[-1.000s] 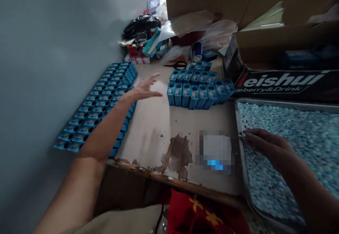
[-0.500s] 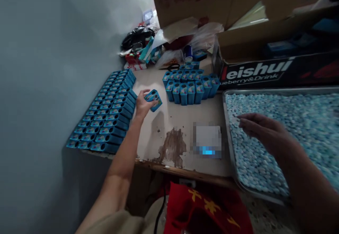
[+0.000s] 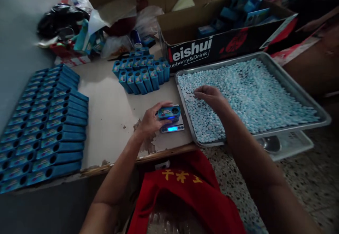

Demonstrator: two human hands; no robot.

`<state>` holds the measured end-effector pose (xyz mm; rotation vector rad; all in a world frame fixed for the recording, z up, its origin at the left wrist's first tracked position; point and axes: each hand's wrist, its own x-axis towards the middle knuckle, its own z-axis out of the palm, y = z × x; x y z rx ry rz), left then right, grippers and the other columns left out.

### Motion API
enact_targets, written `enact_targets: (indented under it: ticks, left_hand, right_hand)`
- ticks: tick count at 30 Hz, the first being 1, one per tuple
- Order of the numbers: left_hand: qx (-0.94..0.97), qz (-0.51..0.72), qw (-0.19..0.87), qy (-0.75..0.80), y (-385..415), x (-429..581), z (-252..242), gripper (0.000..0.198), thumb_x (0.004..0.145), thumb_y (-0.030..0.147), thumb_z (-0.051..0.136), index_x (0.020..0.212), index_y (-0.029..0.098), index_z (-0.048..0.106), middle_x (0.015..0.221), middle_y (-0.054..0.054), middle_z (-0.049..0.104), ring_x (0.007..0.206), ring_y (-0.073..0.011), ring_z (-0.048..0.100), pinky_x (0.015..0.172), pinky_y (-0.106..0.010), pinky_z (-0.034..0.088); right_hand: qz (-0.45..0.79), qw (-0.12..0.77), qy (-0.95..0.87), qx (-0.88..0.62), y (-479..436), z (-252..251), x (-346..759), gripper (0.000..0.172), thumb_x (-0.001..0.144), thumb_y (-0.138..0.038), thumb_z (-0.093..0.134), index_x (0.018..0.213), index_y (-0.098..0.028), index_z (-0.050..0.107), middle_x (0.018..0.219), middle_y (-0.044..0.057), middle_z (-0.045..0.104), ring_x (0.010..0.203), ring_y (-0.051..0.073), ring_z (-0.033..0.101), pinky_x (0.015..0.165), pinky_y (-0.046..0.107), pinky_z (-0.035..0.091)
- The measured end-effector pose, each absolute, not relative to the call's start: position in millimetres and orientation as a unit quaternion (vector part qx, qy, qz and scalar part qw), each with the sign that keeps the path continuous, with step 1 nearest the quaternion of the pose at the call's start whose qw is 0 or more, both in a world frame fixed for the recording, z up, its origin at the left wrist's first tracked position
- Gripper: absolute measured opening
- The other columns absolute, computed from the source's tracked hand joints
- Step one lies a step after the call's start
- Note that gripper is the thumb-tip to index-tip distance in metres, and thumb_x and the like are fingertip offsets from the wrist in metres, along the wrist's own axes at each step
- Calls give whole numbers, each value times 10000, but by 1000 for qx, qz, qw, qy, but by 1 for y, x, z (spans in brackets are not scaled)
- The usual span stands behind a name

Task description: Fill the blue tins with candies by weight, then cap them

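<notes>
My left hand [image 3: 153,121] is closed around a small blue candy box [image 3: 168,112] with a round dark hole in its top. It holds the box at a small digital scale [image 3: 182,123] with a lit blue display; whether the box rests on the scale I cannot tell. Over the left part of a metal tray [image 3: 293,76] is my right hand [image 3: 212,98], its fingers drawn together at the candies. Pale blue and white candies [image 3: 265,96] fill the tray. What the right fingers hold, if anything, is hidden.
Rows of blue boxes [image 3: 45,121] stand at the left, and a smaller group [image 3: 140,73] stands behind the scale. A printed carton [image 3: 196,52] holds more blue boxes. Bags and clutter [image 3: 66,25] lie at the back. Another person's arm [image 3: 315,23] shows at the right.
My left hand has carried the blue box rightward from beside the rows to the scale. My right hand stays over the tray's left part. The view has turned right.
</notes>
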<state>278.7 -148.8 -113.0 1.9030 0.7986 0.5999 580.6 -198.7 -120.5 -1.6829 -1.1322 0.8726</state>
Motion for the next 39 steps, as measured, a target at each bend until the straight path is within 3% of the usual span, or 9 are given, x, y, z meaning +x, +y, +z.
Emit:
enact_targets:
  ticks: [4, 8, 11, 14, 18, 21, 23, 30, 39]
  left_hand:
    - [778, 303, 457, 307, -142, 242, -112, 817, 767, 483, 1061, 1494, 315, 729, 1638, -113, 679, 1586, -356, 600, 1362, -583, 464]
    - [704, 345, 473, 403, -146, 208, -120, 696, 737, 565, 1054, 1303, 243, 807, 1418, -135, 797, 1384, -358, 740, 1271, -601, 555]
    - [630, 383, 495, 460, -156, 196, -128, 583, 755, 519, 1024, 1203, 209, 816, 1254, -122, 839, 1219, -313, 802, 1158, -527, 642]
    - [630, 392, 483, 465, -168, 192, -126, 505, 770, 464, 1004, 1163, 205, 822, 1175, -101, 846, 1132, -276, 819, 1089, -456, 673]
    - [687, 368, 426, 460, -176, 184, -119, 391, 811, 428, 981, 1102, 213, 834, 1113, -77, 855, 1082, -253, 827, 1123, -449, 665]
    - [681, 369, 423, 470, -179, 174, -121, 369, 838, 444, 971, 1086, 215, 824, 1098, -72, 860, 1071, -252, 833, 1128, -464, 671]
    - [662, 372, 440, 479, -179, 171, -123, 363, 845, 437, 964, 1091, 214, 818, 1075, -69, 861, 1054, -248, 835, 1096, -455, 684]
    - [677, 353, 437, 475, -174, 191, -118, 320, 837, 382, 945, 1093, 223, 840, 1093, -70, 865, 1056, -248, 825, 1083, -435, 672]
    - [672, 350, 490, 431, -169, 212, -129, 577, 770, 486, 1010, 1240, 217, 810, 1223, -99, 833, 1063, -265, 806, 1016, -449, 678]
  right_hand:
    - [177, 180, -598, -761, -228, -96, 576, 204, 992, -392, 780, 1119, -247, 847, 1085, 115, 853, 1124, 372, 761, 1031, 535, 558]
    - [140, -35, -692, -707, -262, -88, 565, 613, 943, -315, 831, 1544, -249, 736, 1449, 172, 787, 1369, 468, 674, 1114, 596, 536]
    - [132, -92, -704, -691, -267, -93, 559, 602, 991, -249, 729, 1588, -187, 692, 1528, 222, 716, 1387, 466, 647, 1052, 511, 540]
    - [123, -85, -681, -717, -251, -96, 561, 421, 1048, -187, 608, 1445, -138, 739, 1412, 234, 756, 1208, 381, 718, 912, 408, 492]
    - [197, -45, -636, -745, -228, -89, 575, 195, 995, -155, 734, 1182, -131, 779, 1039, 161, 817, 902, 260, 714, 763, 349, 397]
    - [311, 72, -549, -773, -226, -84, 589, 59, 968, -99, 751, 993, -152, 749, 732, 35, 696, 692, 175, 657, 702, 325, 405]
    - [369, 158, -496, -770, -229, -84, 597, 105, 966, -69, 721, 929, -167, 725, 643, -11, 629, 596, 137, 595, 653, 315, 409]
    - [468, 230, -473, -711, -235, -97, 607, 301, 783, -257, 985, 781, -229, 686, 582, -37, 610, 519, 123, 536, 555, 275, 410]
    - [362, 188, -591, -696, -223, -64, 591, 210, 769, -321, 953, 862, -228, 789, 662, -21, 659, 638, 147, 611, 610, 293, 455]
